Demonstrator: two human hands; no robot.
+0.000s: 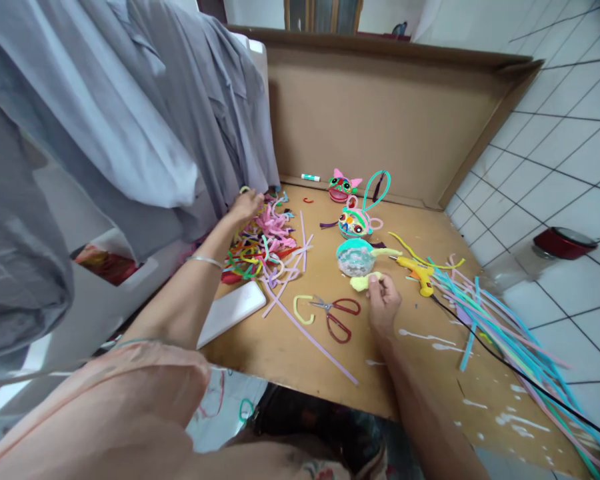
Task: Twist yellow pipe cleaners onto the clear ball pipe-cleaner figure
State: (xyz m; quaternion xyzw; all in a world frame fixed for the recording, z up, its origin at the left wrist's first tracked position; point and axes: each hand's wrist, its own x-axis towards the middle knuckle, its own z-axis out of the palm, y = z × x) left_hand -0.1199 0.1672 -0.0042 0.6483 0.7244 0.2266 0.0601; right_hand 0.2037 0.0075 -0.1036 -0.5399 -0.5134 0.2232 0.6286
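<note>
My left hand (245, 205) reaches far out to the back edge of a heap of short coloured pipe cleaner pieces (265, 248); its fingers curl into the heap, and what they hold is hidden. My right hand (384, 300) rests on the cardboard sheet (290, 347), pinching a small pale-yellow fuzzy piece (363, 282). Just beyond that hand sits a teal-rimmed round piece (355, 257). Two finished fuzzy animal faces (354, 223) (343, 185) lie further back.
Red-handled scissors (337, 313) and a yellow bent piece (303, 310) lie left of my right hand. A yellow glue gun (417, 273) with a black cord, long pipe cleaners (500, 327), a white flat box (230, 312), a marker (311, 177). Grey shirts (145, 113) hang at left.
</note>
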